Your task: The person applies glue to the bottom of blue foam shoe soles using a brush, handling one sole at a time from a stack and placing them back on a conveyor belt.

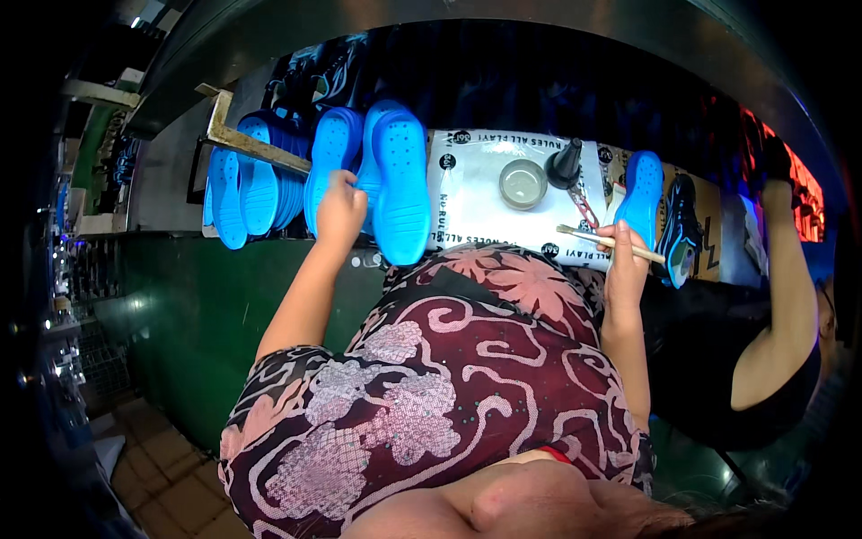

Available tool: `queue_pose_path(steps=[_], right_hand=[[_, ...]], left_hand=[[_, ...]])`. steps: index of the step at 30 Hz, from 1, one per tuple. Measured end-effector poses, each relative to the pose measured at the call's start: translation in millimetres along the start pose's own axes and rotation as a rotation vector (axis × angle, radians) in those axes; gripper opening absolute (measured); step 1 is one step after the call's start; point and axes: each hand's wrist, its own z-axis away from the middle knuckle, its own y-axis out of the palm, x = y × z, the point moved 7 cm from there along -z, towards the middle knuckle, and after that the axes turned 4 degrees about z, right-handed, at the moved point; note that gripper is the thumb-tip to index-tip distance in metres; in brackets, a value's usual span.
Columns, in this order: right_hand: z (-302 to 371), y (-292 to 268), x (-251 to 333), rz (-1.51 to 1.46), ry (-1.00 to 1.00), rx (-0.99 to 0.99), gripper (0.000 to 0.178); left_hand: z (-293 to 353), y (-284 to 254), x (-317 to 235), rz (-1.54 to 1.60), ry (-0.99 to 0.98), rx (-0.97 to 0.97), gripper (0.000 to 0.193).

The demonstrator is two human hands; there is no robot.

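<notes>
My left hand [341, 211] is curled over the lower part of a bright blue shoe sole [336, 135], its fingers closed at the sole's edge and the fingertips partly hidden. Just right of it a larger blue sole [400, 180] stands tilted, leaning on another. More blue soles [260, 193] are stacked to the left. In my right hand [624, 260] is a thin wooden-handled brush [584, 234], its bristles pointing left over the white printed sheet [467, 207]. A round bowl [523, 184] with greyish liquid sits on that sheet, beside a black cone-topped bottle [566, 163].
A rusty metal bracket [256, 148] juts out beside the soles on the left. Right of the sheet are a single blue sole [641, 193] and a dark shoe [681, 229]. Dark shoes line the back. Another person's arm [779, 305] reaches forward at far right.
</notes>
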Motion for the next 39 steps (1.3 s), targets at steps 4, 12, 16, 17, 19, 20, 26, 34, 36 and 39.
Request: queue_pose_path(steps=[4, 12, 16, 17, 19, 20, 26, 34, 36, 39], right_hand=[[-2.8, 8.1, 0.8, 0.013, -0.001, 0.022, 0.037], [0.9, 10.9, 6.7, -0.014, -0.027, 0.029, 0.039], [3.8, 1.5, 5.9, -0.030, -0.017, 0.001, 0.037], [4.6, -1.0, 6.1, -0.031, -0.011, -0.008, 0.036], [5.0, 1.3, 13.7, -0.054, -0.039, 0.002, 0.038], [4.0, 3.3, 19.1, -0.060, -0.057, 0.019, 0.037], [13.1, 24.8, 77.2, -0.036, -0.285, 0.132, 0.034], [45.9, 58.9, 123.9, 0.288, -0.909, 0.192, 0.024], [46.8, 60.4, 123.6, 0.320, -0.923, 0.164, 0.023], [48.4, 62.8, 123.2, 0.383, -0.937, 0.147, 0.023]], left_hand=[[21.2, 20.1, 15.0, 0.327, -0.089, 0.086, 0.059], [32.8, 63.8, -9.7, 0.103, -0.099, 0.202, 0.056], [28.2, 44.9, -12.9, 0.680, -0.165, 0.196, 0.029], [34.0, 33.7, -25.0, 0.687, -0.099, 0.118, 0.030], [52.0, 11.5, -49.7, 0.700, 0.029, -0.041, 0.032], [58.4, 12.4, -54.1, 0.834, 0.043, -0.045, 0.036], [59.1, 20.1, -111.2, 0.740, 0.085, 0.084, 0.049], [44.0, 19.0, -185.6, 0.906, 0.369, 0.134, 0.053], [44.0, 19.9, -191.6, 0.962, 0.391, 0.148, 0.052], [47.3, 13.2, -197.6, 0.859, 0.563, 0.070, 0.048]])
